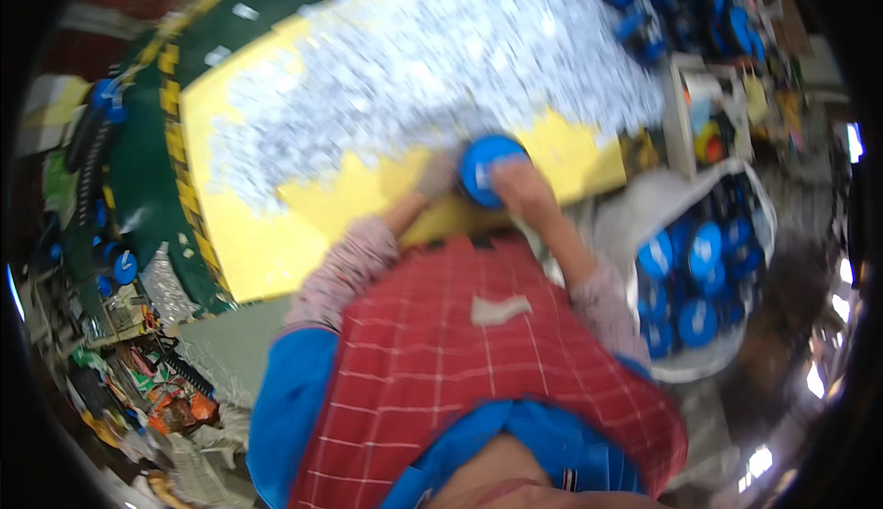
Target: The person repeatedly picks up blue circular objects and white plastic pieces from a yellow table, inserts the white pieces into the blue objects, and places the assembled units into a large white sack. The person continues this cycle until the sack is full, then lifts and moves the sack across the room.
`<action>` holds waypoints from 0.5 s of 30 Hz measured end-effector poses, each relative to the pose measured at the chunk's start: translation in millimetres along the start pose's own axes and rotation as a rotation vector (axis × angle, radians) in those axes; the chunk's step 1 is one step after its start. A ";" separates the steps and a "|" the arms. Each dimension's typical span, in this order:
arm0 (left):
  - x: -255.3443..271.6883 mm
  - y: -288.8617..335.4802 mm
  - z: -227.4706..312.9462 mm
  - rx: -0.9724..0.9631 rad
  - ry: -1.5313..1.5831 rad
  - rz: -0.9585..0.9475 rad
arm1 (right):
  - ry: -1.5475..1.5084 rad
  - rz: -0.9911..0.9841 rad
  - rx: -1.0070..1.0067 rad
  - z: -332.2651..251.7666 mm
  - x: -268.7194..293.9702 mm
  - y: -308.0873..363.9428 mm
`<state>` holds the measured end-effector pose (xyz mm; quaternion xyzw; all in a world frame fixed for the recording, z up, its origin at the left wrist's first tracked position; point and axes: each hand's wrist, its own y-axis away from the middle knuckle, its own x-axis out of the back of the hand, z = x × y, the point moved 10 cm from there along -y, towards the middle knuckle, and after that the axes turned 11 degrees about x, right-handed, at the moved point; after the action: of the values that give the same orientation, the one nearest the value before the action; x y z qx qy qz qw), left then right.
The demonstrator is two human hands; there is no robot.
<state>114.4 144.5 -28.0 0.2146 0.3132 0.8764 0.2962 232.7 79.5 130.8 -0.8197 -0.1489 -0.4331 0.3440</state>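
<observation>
A round blue disc with a dark rim is at the near edge of the yellow board, in front of my body. My right hand is closed on its right side, the fingers lying over the blue face. Close against its left edge is my left hand, which looks greyish, perhaps gloved. Blur smears the left fingers, so their grip on the disc is unclear. Just beyond both hands, a wide heap of small silvery-white pieces covers much of the yellow board.
On my right stands a white sack full of similar blue discs. More blue and black parts are piled at the far right, beside a pale bin. Black-and-yellow tape edges the board's left. Cluttered oddments lie at the lower left.
</observation>
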 end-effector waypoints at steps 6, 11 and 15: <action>-8.3 37.0 32.6 -0.234 0.379 -0.109 | -0.007 0.079 -0.179 8.3 -1.6 -18.9; -2.4 44.8 16.5 -0.254 0.266 0.012 | 0.006 -0.004 -0.477 49.1 -16.7 -14.3; -0.3 47.0 19.9 -0.199 0.218 0.083 | -0.221 -0.272 -0.669 82.0 -43.6 -6.9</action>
<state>107.7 123.2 17.9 0.1003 0.2459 0.9328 0.2436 253.5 143.7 66.5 -0.9013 -0.1428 -0.4083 -0.0215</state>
